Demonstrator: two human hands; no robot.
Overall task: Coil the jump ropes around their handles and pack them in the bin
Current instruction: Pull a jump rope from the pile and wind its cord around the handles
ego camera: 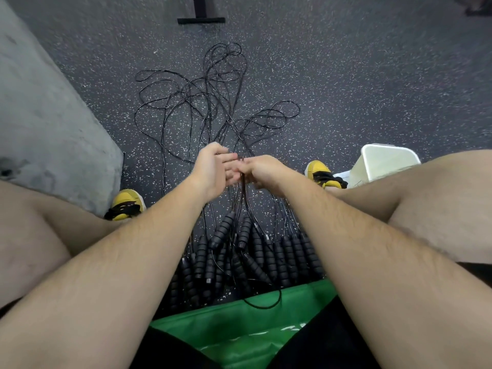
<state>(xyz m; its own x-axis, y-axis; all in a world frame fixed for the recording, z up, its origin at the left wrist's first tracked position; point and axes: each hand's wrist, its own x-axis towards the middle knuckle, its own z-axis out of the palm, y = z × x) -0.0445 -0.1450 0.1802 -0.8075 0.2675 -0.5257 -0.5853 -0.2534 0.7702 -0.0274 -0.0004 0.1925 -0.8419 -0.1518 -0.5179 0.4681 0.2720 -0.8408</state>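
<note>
Several black jump ropes lie on the speckled floor between my feet. Their ribbed black handles [247, 251] are bunched near me, and the thin cords [210, 102] spread out in tangled loops farther away. My right hand [263, 169] grips a bundle of cords that hang down toward the handles. My left hand [217, 169] is beside it with fingers extended, touching the same cords. A white bin [386, 163] stands on the floor to the right, behind my right foot.
A grey concrete block [48, 123] stands at the left. A green pad [239, 323] lies under me at the bottom. My yellow shoes [126, 203] flank the ropes. A black equipment base [201, 20] stands at the far top.
</note>
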